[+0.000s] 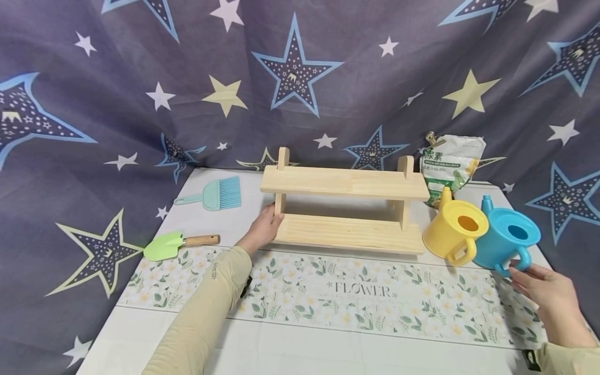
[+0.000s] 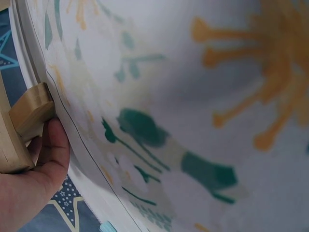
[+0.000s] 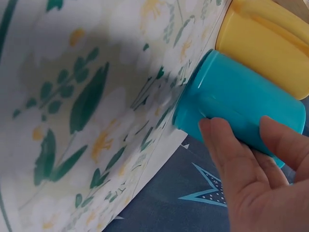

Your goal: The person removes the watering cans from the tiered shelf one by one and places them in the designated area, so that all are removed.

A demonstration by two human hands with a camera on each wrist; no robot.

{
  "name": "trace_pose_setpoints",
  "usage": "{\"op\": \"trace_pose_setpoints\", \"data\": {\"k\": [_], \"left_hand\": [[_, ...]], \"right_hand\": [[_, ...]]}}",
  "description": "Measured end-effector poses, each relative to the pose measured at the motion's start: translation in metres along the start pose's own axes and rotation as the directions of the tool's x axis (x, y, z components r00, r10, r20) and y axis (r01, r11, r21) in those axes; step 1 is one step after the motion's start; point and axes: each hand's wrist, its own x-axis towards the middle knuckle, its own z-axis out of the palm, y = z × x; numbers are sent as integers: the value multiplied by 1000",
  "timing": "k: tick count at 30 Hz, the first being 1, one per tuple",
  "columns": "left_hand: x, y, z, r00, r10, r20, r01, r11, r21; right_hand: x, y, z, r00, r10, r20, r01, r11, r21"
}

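A two-tier pale wooden shelf (image 1: 347, 232) stands on the table. My left hand (image 1: 265, 225) grips its left upright near the lower board. In the left wrist view, the thumb and fingers of that hand (image 2: 46, 164) close round a wooden edge (image 2: 33, 108). On the right, my right hand (image 1: 548, 289) holds the handle of a blue watering can (image 1: 508, 239). The right wrist view shows the fingers (image 3: 224, 150) against the blue can (image 3: 246, 96), with the handle mostly hidden. A yellow watering can (image 1: 452, 229) stands beside the blue one, close to the shelf's right end.
A green trowel (image 1: 164, 246) with a wooden handle and a light-blue brush with dustpan (image 1: 213, 195) lie at the left. Behind the yellow can stands a clipped white-and-green bag (image 1: 450, 161). A flower-printed mat (image 1: 328, 291) covers the table; star-patterned cloth (image 1: 328, 31) hangs around it.
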Motion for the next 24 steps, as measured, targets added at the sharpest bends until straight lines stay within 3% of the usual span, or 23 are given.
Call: {"op": "trace_pose_setpoints", "data": {"k": [16, 24], "left_hand": [[0, 0, 3, 1000, 18, -4, -18, 1000, 8], [1, -2, 5, 1000, 18, -4, -18, 1000, 10]], "right_hand": [[4, 1, -5, 998, 44, 44, -44, 999, -6], [5, 1, -7, 999, -15, 29, 17, 998, -69]]}}
